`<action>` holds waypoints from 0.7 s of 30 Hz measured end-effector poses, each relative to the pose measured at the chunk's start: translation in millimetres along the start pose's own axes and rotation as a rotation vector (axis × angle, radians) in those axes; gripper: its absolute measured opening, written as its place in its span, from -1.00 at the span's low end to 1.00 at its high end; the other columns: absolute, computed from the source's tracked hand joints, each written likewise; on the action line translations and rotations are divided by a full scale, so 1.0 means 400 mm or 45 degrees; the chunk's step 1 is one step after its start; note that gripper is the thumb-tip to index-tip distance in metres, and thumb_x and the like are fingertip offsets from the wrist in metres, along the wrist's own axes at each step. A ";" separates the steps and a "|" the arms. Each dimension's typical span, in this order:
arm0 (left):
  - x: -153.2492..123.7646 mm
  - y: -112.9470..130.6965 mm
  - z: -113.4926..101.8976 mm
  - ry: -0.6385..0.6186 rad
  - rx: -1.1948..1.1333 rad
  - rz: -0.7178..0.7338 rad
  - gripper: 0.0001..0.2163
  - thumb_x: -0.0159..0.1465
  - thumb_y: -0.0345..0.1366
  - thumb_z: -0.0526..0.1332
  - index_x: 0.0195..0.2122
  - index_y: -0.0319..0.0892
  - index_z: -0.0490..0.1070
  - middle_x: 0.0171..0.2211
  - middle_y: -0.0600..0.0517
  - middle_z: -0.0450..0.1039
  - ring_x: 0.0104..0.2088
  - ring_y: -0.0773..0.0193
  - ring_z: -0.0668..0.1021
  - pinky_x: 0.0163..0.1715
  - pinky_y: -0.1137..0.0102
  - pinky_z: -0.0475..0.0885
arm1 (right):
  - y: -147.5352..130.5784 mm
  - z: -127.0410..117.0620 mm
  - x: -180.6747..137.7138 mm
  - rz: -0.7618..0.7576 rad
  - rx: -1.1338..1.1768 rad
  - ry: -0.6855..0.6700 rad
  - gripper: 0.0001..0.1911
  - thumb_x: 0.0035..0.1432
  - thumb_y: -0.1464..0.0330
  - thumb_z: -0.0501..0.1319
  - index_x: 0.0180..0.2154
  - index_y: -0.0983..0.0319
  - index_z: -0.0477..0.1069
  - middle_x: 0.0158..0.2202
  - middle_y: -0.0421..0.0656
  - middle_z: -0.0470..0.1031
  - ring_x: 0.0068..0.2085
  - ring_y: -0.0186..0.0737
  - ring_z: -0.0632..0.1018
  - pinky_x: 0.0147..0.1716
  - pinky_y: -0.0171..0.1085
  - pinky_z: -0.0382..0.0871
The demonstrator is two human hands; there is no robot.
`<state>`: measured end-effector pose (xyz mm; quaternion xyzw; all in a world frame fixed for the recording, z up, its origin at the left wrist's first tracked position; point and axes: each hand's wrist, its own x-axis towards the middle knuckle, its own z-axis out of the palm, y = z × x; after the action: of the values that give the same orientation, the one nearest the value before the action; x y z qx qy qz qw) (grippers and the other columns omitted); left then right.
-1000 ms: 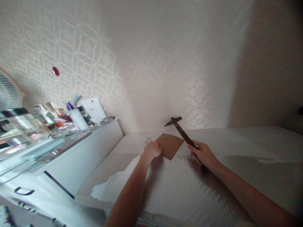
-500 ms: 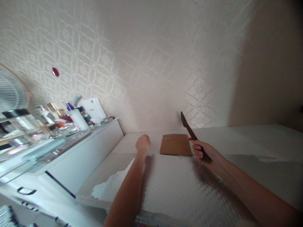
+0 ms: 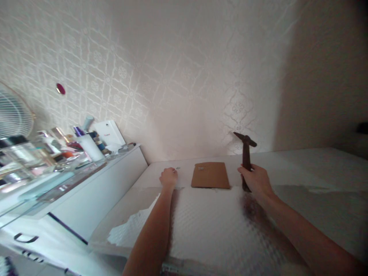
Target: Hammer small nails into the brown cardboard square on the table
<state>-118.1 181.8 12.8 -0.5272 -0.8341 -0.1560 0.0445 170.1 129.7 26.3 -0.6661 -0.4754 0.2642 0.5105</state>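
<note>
My right hand [image 3: 257,180] is wrapped round the handle of a dark, rusty-looking hammer [image 3: 246,155]. The hammer stands nearly upright, head on top, with its tapered end pointing left. My left hand [image 3: 168,177] is closed low over the white ledge, and what its fingers hold, if anything, is hidden. Just right of those fingers is a tiny metallic piece [image 3: 178,168], too small to name. Between my hands lies a brown cardboard square [image 3: 211,177]. Some small silvery pieces [image 3: 201,168] rest near its upper left part.
Bubble wrap [image 3: 207,222] covers the surface in front of me. A patterned wall [image 3: 184,96] rises behind the white ledge [image 3: 301,165]. On the left, a white cabinet [image 3: 103,195] carries bottles, jars and a white box [image 3: 110,132]. A fan [image 3: 13,111] stands at the far left.
The hammer has swung from leaning left to nearly upright, and its head has turned sideways into view. My right hand has moved slightly right, away from the cardboard. The view has shifted a little.
</note>
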 end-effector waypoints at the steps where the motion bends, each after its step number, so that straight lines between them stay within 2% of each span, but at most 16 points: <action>1: -0.001 0.002 0.001 0.004 0.003 0.004 -0.74 0.17 -0.26 0.01 -0.17 -0.05 0.40 -0.14 -0.06 0.41 -0.13 0.09 0.43 -0.22 0.28 0.32 | 0.004 -0.006 0.009 -0.020 -0.109 0.028 -0.61 -0.12 0.22 0.09 -0.28 0.34 0.42 -0.49 -0.03 0.45 -0.47 -0.14 0.46 -0.54 -0.26 0.25; 4: -0.004 0.006 0.001 0.013 0.003 0.019 -0.76 0.17 -0.29 0.01 -0.20 -0.05 0.41 -0.17 -0.05 0.42 -0.15 0.10 0.44 -0.23 0.27 0.32 | 0.004 -0.021 0.018 -0.054 -0.346 0.045 -0.59 -0.10 0.23 0.06 -0.25 0.35 0.43 -0.37 0.04 0.48 -0.35 -0.04 0.49 -0.45 -0.22 0.27; 7: -0.007 0.008 0.000 0.006 0.018 0.031 -0.77 0.18 -0.32 0.00 -0.21 -0.08 0.40 -0.19 -0.05 0.43 -0.15 0.12 0.44 -0.23 0.28 0.32 | -0.006 -0.025 0.008 -0.102 -0.489 0.004 -0.59 -0.08 0.22 0.05 -0.25 0.32 0.44 -0.38 0.04 0.49 -0.34 -0.03 0.49 -0.46 -0.23 0.25; 14: -0.011 0.010 -0.006 -0.026 0.018 0.011 -0.76 0.17 -0.39 -0.02 -0.20 -0.10 0.37 -0.19 -0.07 0.42 -0.13 0.10 0.44 -0.21 0.23 0.31 | 0.005 -0.009 -0.008 -0.188 -0.640 -0.267 -0.64 -0.07 0.24 0.03 -0.28 0.24 0.47 -0.50 -0.06 0.49 -0.41 -0.10 0.50 -0.53 -0.29 0.21; 21: -0.005 0.011 -0.012 -0.084 -0.017 -0.041 -0.77 0.15 -0.33 0.02 -0.21 -0.06 0.39 -0.21 -0.06 0.44 -0.15 0.10 0.45 -0.23 0.25 0.32 | 0.041 -0.007 0.017 -0.231 -0.801 -0.245 -0.63 -0.06 0.21 0.01 -0.34 0.26 0.47 -0.49 0.00 0.48 -0.40 -0.09 0.50 -0.51 -0.27 0.23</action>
<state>-113.7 180.4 17.9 -0.5187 -0.8425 -0.1449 0.0108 181.1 134.1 13.0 -0.7178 -0.6369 0.1197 0.2543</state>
